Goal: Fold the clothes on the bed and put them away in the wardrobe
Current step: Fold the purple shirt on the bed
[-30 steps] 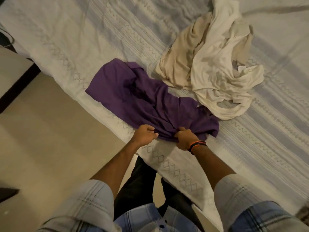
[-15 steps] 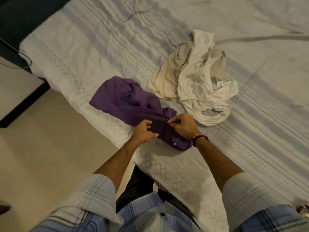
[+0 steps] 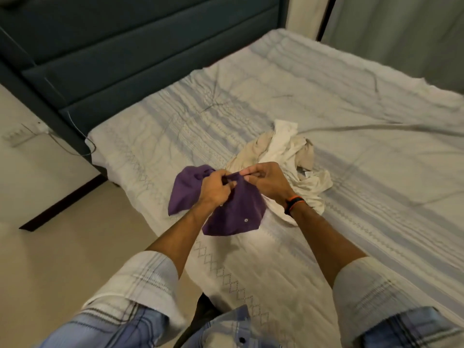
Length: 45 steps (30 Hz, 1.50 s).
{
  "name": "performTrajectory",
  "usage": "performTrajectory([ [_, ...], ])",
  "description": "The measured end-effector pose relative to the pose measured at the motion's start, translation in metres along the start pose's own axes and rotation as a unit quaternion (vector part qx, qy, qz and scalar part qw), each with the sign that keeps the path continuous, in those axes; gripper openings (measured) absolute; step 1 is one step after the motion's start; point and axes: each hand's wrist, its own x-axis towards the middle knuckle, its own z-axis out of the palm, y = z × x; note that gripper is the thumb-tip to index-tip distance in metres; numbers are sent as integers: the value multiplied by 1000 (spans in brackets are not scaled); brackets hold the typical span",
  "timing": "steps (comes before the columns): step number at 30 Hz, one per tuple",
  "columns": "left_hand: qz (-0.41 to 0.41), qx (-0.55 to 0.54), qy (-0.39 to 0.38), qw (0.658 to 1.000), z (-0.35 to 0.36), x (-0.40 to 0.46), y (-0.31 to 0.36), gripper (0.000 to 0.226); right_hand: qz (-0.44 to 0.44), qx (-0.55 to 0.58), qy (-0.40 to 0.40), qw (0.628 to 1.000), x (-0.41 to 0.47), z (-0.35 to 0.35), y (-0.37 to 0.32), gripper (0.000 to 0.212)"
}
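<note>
A purple buttoned shirt (image 3: pixel 233 214) hangs bunched above the near edge of the bed (image 3: pixel 351 172). My left hand (image 3: pixel 216 189) and my right hand (image 3: pixel 266 182) both pinch its top edge, close together, lifting it off the sheet. Its lower part with white buttons droops toward the sheet; another fold hangs to the left. Behind my right hand a cream and white pile of crumpled clothes (image 3: pixel 288 156) lies on the bed.
A dark teal padded headboard (image 3: pixel 125 54) stands at the far left of the bed. A thin cable (image 3: pixel 80 136) hangs beside it. Beige floor (image 3: pixel 62 247) lies to my left. A curtain (image 3: pixel 401 33) hangs beyond the bed's far right.
Both hands have raised the purple shirt off the bed and brought its edge up between them. My head has tilted up, so the headboard and curtain have come into view.
</note>
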Motion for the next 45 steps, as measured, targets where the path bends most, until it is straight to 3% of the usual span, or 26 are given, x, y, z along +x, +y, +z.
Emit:
performTrajectory([
  [7, 55, -37, 106, 992, -21, -14, 67, 10, -40, 62, 42, 996, -23, -37, -29, 25],
  [14, 118, -99, 116, 981, -34, -12, 118, 14, -6, 36, 58, 998, -32, -71, -30, 72],
  [16, 138, -117, 103, 978, -38, -10, 132, 16, 0, -16, 60, 998, -32, -79, -33, 83],
  [19, 180, -131, 83, 971, -45, -9, 152, 19, -27, -78, 86, 993, -32, -84, -43, 67],
  [23, 225, -154, 63, 960, -55, -10, 167, 5, -34, -96, 177, 979, -21, -88, -62, 10],
  [28, 189, -185, -16, 964, -72, -6, 155, 18, -6, 85, 206, 975, -17, -97, -77, 18],
  [33, 144, -101, 33, 984, -84, 11, 131, 30, 2, 254, 183, 950, -34, -98, -94, 20],
  [38, 184, 7, -100, 978, -76, 10, 121, 68, -26, 429, 164, 888, -58, -92, -115, 25],
  [40, 209, 57, -134, 967, -65, 10, 116, 63, -28, 454, 185, 871, -65, -93, -115, 23],
  [44, 236, 51, -168, 956, -41, 6, 113, 11, -23, 474, 221, 852, -88, -95, -112, 32],
  [45, 239, 47, -166, 955, -37, 6, 115, 15, -25, 462, 227, 857, -92, -97, -110, 31],
])
